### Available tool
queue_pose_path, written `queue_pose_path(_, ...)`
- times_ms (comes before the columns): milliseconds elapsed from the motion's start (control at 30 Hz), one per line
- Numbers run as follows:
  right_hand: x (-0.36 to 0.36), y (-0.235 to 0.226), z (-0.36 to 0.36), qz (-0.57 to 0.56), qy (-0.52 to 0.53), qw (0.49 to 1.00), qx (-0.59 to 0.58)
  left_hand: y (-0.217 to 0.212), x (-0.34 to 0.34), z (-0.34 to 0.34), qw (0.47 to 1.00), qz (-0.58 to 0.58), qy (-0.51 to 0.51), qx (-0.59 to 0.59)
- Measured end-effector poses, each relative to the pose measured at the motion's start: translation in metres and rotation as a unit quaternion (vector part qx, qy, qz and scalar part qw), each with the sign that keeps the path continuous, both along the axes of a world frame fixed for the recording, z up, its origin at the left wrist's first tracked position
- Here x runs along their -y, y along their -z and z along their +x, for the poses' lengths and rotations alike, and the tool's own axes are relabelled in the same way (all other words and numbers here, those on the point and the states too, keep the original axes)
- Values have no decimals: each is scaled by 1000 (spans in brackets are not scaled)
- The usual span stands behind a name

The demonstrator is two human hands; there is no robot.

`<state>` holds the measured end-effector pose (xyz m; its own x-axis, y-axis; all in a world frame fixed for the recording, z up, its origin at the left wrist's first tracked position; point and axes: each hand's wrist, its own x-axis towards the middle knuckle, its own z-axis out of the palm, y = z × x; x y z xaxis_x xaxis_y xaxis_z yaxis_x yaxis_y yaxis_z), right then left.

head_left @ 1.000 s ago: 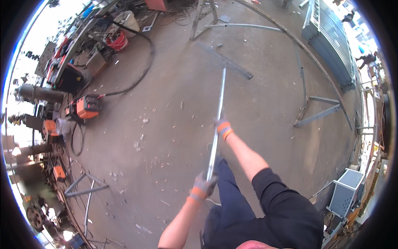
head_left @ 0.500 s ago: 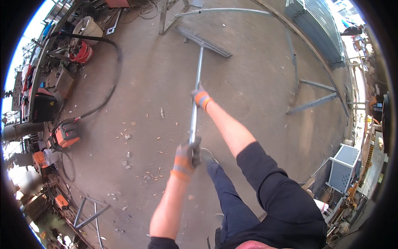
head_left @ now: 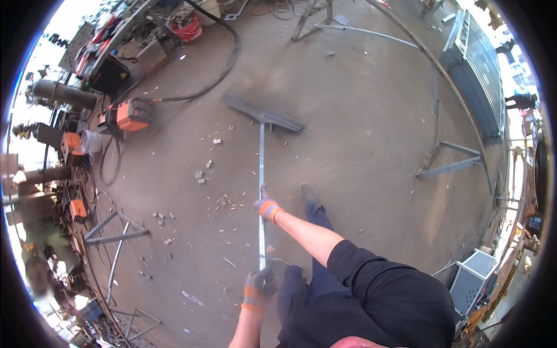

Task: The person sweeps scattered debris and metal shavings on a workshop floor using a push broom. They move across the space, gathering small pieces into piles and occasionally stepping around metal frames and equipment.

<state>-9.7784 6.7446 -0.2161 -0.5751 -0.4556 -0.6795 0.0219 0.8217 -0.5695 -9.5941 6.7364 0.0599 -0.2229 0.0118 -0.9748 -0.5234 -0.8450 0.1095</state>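
Floor (head_left: 371, 151): dusty, grey-brown; grey blocks (head_left: 201, 176) are strewn at ten o'clock from the right hand (head_left: 267, 207), small orange bits (head_left: 234, 205) nearer in at nine.
Surroundings: an orange machine (head_left: 130, 120) is placed at ten o'clock, stacked grey panels (head_left: 474, 87) at two.
Broom head (head_left: 264, 113): located at twelve o'clock from both hands, well apart from them; its long axis is set from ten to four, crosswise to the handle.
Handle (head_left: 261, 156): pale metal, aligned six to twelve.
Right hand: gloved, wrapped around the handle partway along; nearer to the head.
Left hand (head_left: 259, 282): gloved; the handle's near end is grasped, at six o'clock from the right hand.
Writing: none can be read; a yellow mark (head_left: 123, 74) is seen on a black case (head_left: 109, 75), too small to be made out.
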Motion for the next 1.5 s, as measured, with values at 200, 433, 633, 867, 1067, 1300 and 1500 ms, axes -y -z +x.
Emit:
queue_pose_path(200,39,-26,232,-34,-435,891,-126,-42,1,216,993,-14,-103,57)
queue_pose_path(433,74,-81,427,-153,-515,832,-139,-125,8,385,994,-83,-67,4)
queue_pose_path(633,54,-122,436,-167,-246,955,-17,-128,0,419,975,-159,141,59)
queue_pose_path(867,-71,-125,177,-202,349,885,234,-77,-43,212,933,-204,286,-81)
queue_pose_path(1067,-278,-59,-157,-225,547,805,51,24,-167,-148,838,-199,454,-229)
queue_pose_path(1300,-557,112,-540,-18,437,860,-263,119,-373,-558,820,-99,484,-287)
queue_pose_path(1500,-741,170,-761,202,325,895,-228,177,-516,-804,823,1,508,-255)
